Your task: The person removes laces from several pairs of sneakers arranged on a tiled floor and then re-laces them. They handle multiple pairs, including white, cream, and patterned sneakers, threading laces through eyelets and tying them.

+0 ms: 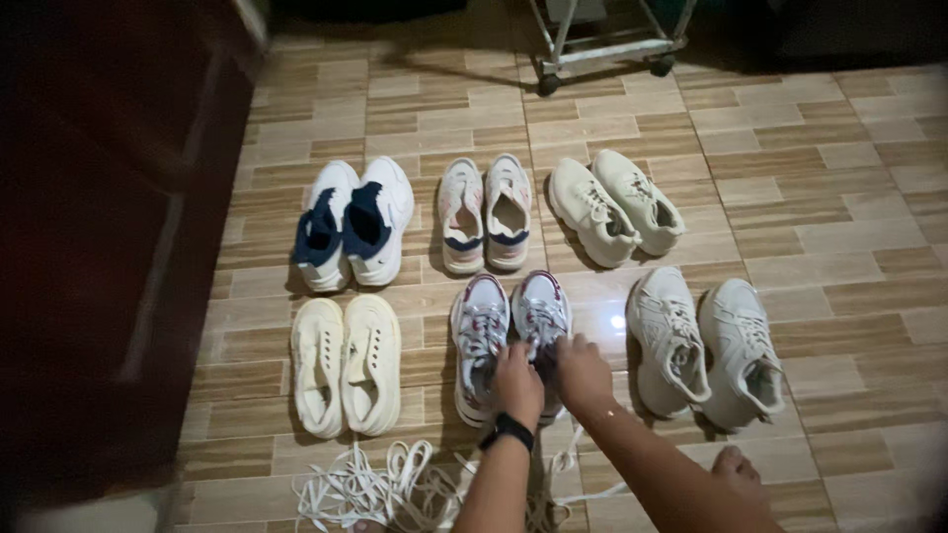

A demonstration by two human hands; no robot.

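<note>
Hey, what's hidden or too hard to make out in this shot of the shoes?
Head view:
- Right shoe of the grey pair: heel end covered by left hand and right hand.
- What the fingers grip: hidden beneath both hands.
- Loose white laces: cut off by the bottom edge.
- Wheeled metal frame: cut off at top.
- Left side: too dark.

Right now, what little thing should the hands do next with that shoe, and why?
Probably draw a lace through an eyelet: the left hand and right hand both rest on the right sneaker of the middle front pair, and loose white laces lie nearby.
</note>
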